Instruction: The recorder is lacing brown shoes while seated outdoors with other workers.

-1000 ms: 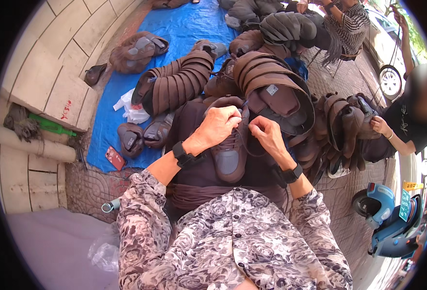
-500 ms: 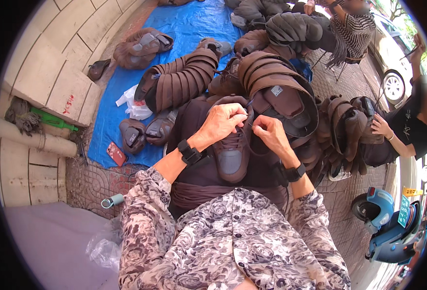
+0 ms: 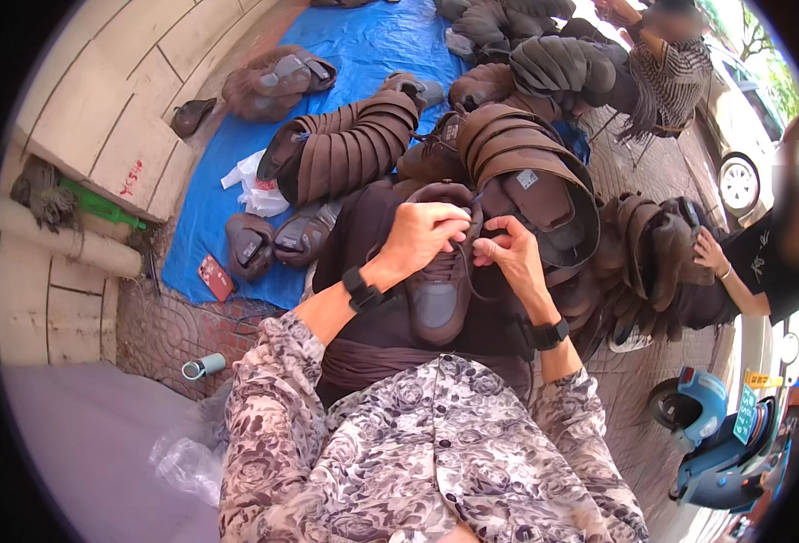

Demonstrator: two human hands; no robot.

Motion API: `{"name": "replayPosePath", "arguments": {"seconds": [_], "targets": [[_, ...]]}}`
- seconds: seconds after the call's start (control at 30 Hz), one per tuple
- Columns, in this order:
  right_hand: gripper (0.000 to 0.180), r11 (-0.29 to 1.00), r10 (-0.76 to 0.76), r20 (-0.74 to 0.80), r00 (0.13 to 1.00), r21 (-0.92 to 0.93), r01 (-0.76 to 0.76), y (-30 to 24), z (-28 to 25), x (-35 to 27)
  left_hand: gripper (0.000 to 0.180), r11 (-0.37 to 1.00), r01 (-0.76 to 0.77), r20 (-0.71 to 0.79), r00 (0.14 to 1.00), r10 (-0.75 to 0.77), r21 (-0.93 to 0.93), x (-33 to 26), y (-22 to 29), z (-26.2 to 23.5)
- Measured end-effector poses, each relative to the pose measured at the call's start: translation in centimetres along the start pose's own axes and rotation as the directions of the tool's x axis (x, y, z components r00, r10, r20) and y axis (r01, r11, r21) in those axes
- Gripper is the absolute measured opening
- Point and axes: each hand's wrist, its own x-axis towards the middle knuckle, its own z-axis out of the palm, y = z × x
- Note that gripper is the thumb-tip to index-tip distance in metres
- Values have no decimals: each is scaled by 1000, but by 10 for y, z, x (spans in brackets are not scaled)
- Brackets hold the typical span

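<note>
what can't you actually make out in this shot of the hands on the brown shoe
- Head view: the lace end at the brown shoe is too thin to trace; fingertips of the left hand and right hand cover it.
- The shoe's sole faces away, hidden by its upper.
- Inner shoes of the nested brown stack are hidden by the outer ones.
- The blue scooter is cut off by the fisheye rim.

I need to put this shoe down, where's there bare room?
Bare blue tarp lies past the nested row of brown shoes, and paving is free between the red phone and the small cup. Straight ahead, the shoe stacks crowd everything.
</note>
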Motion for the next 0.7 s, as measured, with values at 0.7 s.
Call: {"name": "replayPosePath", "arguments": {"seconds": [0.7], "targets": [[30,385,-438,477,762,-667,638,-27,62,13,15,988,121,-250,964,-95,91,-50,-31,-48]]}}
